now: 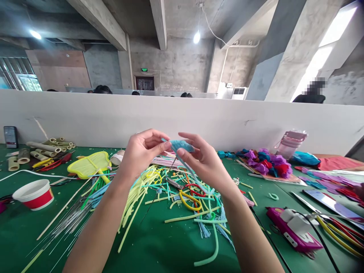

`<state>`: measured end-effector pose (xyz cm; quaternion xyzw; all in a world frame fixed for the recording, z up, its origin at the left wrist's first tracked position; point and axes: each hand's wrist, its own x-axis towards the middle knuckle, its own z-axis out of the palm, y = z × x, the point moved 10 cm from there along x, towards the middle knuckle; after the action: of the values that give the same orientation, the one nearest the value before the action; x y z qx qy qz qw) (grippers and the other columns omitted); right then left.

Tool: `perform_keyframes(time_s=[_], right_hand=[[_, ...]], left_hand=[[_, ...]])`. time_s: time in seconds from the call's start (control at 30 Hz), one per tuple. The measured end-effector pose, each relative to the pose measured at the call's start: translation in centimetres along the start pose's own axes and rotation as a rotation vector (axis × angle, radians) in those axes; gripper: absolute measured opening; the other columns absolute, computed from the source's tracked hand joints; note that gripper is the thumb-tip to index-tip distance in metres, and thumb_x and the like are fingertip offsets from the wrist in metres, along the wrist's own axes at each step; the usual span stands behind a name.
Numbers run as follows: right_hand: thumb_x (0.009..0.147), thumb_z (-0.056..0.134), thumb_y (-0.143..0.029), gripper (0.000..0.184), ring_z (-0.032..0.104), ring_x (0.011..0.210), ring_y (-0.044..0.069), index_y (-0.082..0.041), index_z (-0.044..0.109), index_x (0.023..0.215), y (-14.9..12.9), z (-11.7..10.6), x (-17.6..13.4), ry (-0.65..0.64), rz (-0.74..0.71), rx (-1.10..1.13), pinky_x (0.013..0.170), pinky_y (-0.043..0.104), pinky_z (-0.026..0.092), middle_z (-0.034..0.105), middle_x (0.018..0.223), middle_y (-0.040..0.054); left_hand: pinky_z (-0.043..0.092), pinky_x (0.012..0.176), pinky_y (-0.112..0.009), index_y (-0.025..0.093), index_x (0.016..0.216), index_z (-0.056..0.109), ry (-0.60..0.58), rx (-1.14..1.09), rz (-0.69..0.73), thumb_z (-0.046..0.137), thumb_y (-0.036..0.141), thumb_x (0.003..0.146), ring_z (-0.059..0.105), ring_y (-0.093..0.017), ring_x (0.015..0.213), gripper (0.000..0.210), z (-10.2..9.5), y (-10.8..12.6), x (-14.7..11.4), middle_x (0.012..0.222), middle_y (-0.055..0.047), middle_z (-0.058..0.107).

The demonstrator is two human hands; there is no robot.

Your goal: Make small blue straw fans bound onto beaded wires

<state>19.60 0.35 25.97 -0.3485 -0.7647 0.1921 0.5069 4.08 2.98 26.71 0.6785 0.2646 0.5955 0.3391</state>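
Note:
Above the middle of the table, a small crinkled light-blue piece (182, 145), like crepe paper or cloth, spans my two hands. My left hand (140, 149) pinches its left end between thumb and fingertips. On the other side, my right hand (206, 159) grips it, thumb in front and fingers behind. A thin dark wire slants down below the piece; I cannot tell which hand holds it. Beneath lie scissors (175, 184) with red and yellow handles, among yellow-green strips (139, 197), mint tubes (212, 250) and blue tassels (204, 229).
Left are a paper cup (35, 195), thin metal wires (71, 223), a yellow fan-shaped piece (89, 165) and bamboo tubes (45, 146). Right are purple and red petals (264, 163), a pink bottle (291, 144), a magenta power strip (295, 231) with cables and more scissors (339, 235). A white partition (182, 117) stands behind.

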Motion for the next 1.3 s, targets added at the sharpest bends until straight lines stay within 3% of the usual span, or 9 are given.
perform_keyframes(time_s=[0.07, 0.17, 0.27, 0.4, 0.73, 0.93, 1.3], right_hand=[[0.088, 0.068, -0.038, 0.055, 0.069, 0.085, 0.018, -0.023, 0.052, 0.138, -1.2, -0.2, -0.2, 0.023, -0.107, -0.137, 0.078, 0.035, 0.058, 0.063, 0.128, 0.011], [0.09, 0.065, -0.028, 0.047, 0.067, 0.101, 0.021, -0.023, 0.054, 0.135, -2.8, -0.1, -0.6, 0.065, -0.261, -0.369, 0.089, 0.037, 0.056, 0.063, 0.126, 0.0094], [0.093, 0.058, -0.023, 0.043, 0.064, 0.11, 0.024, -0.023, 0.054, 0.135, -3.1, 0.2, -0.6, 0.087, -0.313, -0.499, 0.093, 0.039, 0.054, 0.064, 0.124, 0.0098], [0.092, 0.055, -0.021, 0.04, 0.067, 0.104, 0.025, -0.023, 0.056, 0.132, -3.0, 0.2, -0.6, 0.108, -0.33, -0.57, 0.088, 0.039, 0.056, 0.067, 0.12, 0.0098], [0.091, 0.056, -0.023, 0.033, 0.069, 0.095, 0.022, -0.021, 0.06, 0.124, -2.7, -0.2, -0.6, 0.139, -0.34, -0.567, 0.083, 0.036, 0.056, 0.07, 0.112, 0.0092], [0.087, 0.061, -0.021, 0.033, 0.067, 0.089, 0.018, -0.021, 0.06, 0.12, -2.5, -0.3, -0.5, 0.12, -0.311, -0.478, 0.079, 0.032, 0.055, 0.069, 0.108, 0.006], [0.083, 0.063, -0.023, 0.034, 0.06, 0.069, 0.013, -0.025, 0.063, 0.116, -1.8, -0.1, -0.3, 0.089, -0.226, -0.402, 0.066, 0.028, 0.052, 0.07, 0.097, 0.0022]], left_hand=[[0.06, 0.065, -0.025, 0.018, 0.091, 0.072, 0.03, -0.026, -0.004, 0.085, 0.032, 0.074, 0.073, -0.017, 0.072, 0.025, -0.6, -0.4, 0.2, 0.077, -0.003, 0.074], [0.06, 0.066, -0.026, 0.017, 0.091, 0.072, 0.043, -0.056, -0.014, 0.086, 0.034, 0.072, 0.073, -0.018, 0.073, 0.029, -0.9, -0.7, 0.4, 0.077, -0.003, 0.074], [0.06, 0.066, -0.025, 0.017, 0.091, 0.072, 0.039, -0.047, -0.03, 0.086, 0.035, 0.072, 0.073, -0.017, 0.072, 0.03, -0.8, -0.9, 0.3, 0.078, -0.004, 0.074], [0.061, 0.067, -0.027, 0.017, 0.093, 0.072, 0.014, -0.012, -0.045, 0.084, 0.038, 0.073, 0.073, -0.018, 0.071, 0.031, -0.5, -1.1, 0.3, 0.08, -0.006, 0.074], [0.061, 0.073, -0.028, 0.016, 0.096, 0.072, -0.013, -0.009, -0.067, 0.081, 0.037, 0.077, 0.074, -0.019, 0.076, 0.03, -0.3, -0.6, 0.1, 0.086, -0.007, 0.077], [0.06, 0.063, -0.027, 0.017, 0.082, 0.074, -0.136, 0.142, -0.157, 0.078, 0.039, 0.08, 0.074, -0.021, 0.075, 0.023, 0.4, -1.2, -0.2, 0.077, -0.008, 0.077], [0.057, 0.058, -0.024, 0.018, 0.082, 0.071, -0.096, 0.154, -0.07, 0.076, 0.039, 0.08, 0.073, -0.02, 0.075, 0.021, 0.5, -0.7, -0.1, 0.078, -0.006, 0.076]])
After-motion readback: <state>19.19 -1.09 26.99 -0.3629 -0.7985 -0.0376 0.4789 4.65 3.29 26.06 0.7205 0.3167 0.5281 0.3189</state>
